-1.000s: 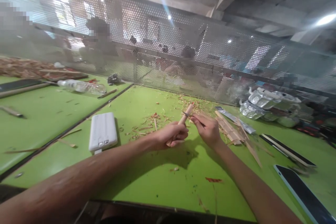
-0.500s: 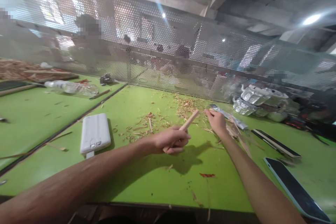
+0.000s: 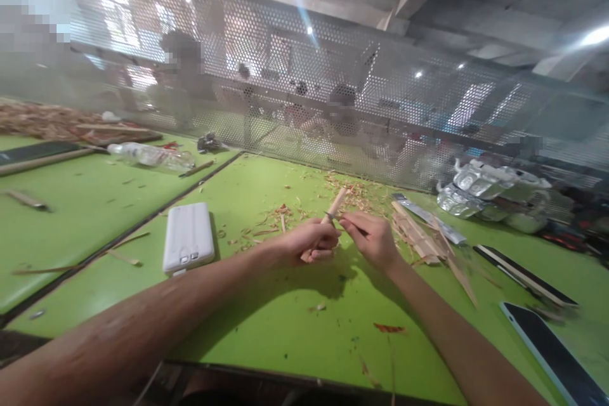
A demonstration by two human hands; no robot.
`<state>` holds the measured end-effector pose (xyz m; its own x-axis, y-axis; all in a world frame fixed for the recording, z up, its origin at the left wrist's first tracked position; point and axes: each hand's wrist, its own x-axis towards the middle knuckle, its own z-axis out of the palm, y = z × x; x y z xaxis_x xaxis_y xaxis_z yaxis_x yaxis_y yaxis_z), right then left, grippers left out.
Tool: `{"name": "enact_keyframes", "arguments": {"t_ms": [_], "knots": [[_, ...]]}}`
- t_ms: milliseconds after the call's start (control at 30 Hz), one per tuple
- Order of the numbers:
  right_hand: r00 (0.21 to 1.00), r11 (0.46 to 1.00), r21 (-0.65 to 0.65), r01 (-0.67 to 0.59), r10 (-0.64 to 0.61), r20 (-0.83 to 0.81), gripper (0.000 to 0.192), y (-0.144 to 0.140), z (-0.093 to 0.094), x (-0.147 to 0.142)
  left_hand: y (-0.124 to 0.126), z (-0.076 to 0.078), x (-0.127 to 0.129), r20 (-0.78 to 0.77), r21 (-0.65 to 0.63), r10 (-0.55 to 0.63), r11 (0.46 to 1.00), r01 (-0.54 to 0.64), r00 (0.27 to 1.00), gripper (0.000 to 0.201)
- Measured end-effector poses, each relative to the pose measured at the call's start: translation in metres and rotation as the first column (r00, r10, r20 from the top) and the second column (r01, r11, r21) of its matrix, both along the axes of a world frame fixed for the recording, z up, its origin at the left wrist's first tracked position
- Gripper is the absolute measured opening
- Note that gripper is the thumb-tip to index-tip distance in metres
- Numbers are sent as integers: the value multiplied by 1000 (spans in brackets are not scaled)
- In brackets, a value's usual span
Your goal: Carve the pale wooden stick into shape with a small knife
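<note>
My left hand [image 3: 309, 240] is wrapped round a pale wooden stick [image 3: 338, 202], which slants up and away with its far end free. The stick's lower end pokes out below my fingers. My right hand [image 3: 373, 238] is closed in a pinch just to the right. From its fingertips a small dark blade [image 3: 328, 214] reaches across the stick, touching it or very close to it, just above my left hand. The blade's handle is hidden in my fingers. Wood shavings [image 3: 354, 191] lie scattered on the green table [image 3: 280, 349] beyond both hands.
A white power bank [image 3: 189, 236] lies left of my left forearm. Wood strips [image 3: 416, 235], a metal ruler [image 3: 432, 219] and a phone [image 3: 556, 355] lie to the right. A plastic bottle [image 3: 152, 155] rests at the far left. A perforated metal screen [image 3: 285, 82] closes the back.
My right hand has come back and left from the far shavings to the stick, bringing the blade across it. The view has turned slightly left. My left hand still grips the stick.
</note>
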<state>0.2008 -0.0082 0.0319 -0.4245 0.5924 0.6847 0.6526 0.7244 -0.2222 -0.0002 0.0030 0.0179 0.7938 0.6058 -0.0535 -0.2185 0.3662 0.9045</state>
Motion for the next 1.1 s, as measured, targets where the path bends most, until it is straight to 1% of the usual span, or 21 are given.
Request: {"name": "enact_keyframes", "arguments": {"t_ms": [67, 167, 233, 333, 400, 467, 533, 567, 600, 633, 700, 767, 833, 900, 967, 1033, 1100], "knots": [[999, 1000, 25, -6, 5, 34, 28, 0, -2, 0, 0, 0, 1, -33, 27, 37, 999, -36, 999, 24], [997, 998, 55, 5, -9, 71, 29, 1, -3, 2, -2, -1, 4, -86, 72, 137, 989, -131, 987, 26], [996, 996, 78, 44, -49, 70, 30, 4, -4, 5, -6, -1, 6, -128, 74, 187, 981, -179, 974, 24], [988, 985, 95, 142, -147, 45, 34, 16, -8, 19, -14, 1, 9, -201, 50, 212, 977, -206, 956, 20], [970, 967, 87, 240, -243, 21, 37, 29, -12, 36, -20, 3, 11, -246, 67, 190, 982, -179, 950, 18], [923, 922, 57, 384, -384, -19, 41, 42, -15, 57, -26, 4, 11, -267, 113, 108, 990, -81, 958, 17], [850, 853, -12, 522, -522, -68, 42, 52, -17, 75, -27, 5, 9, -229, 145, 5, 989, 29, 974, 18], [824, 830, -52, 556, -558, -94, 42, 55, -16, 82, -26, 5, 8, -191, 147, -28, 987, 57, 981, 19], [811, 820, -87, 565, -572, -122, 43, 56, -14, 85, -23, 5, 7, -150, 133, -46, 989, 66, 988, 21], [812, 826, -112, 552, -563, -154, 44, 55, -12, 85, -19, 4, 5, -112, 109, -58, 992, 70, 992, 23], [841, 869, -116, 481, -495, -221, 44, 47, -4, 76, -10, 3, 1, -42, 42, -91, 995, 93, 995, 26], [884, 922, -75, 381, -387, -261, 40, 35, 4, 59, -3, 2, -2, 34, -6, -128, 992, 128, 991, 26], [928, 962, -10, 273, -266, -259, 32, 22, 10, 38, 2, 3, -3, 80, -11, -157, 987, 159, 984, 28], [974, 990, 33, 140, -131, -183, 26, 9, 13, 20, 2, 5, -4, 77, 1, -172, 985, 172, 982, 29], [996, 998, 53, 42, -38, -83, 25, 0, 12, 6, 1, 7, -5, 60, 12, -168, 986, 168, 984, 30], [1000, 998, 61, 9, -9, -5, 25, -5, 10, -1, -1, 7, -6, 42, 20, -141, 990, 140, 989, 28], [1000, 998, 63, 5, -7, 31, 24, -7, 8, -4, -2, 6, -6, 27, 27, -92, 995, 91, 995, 24]]}}
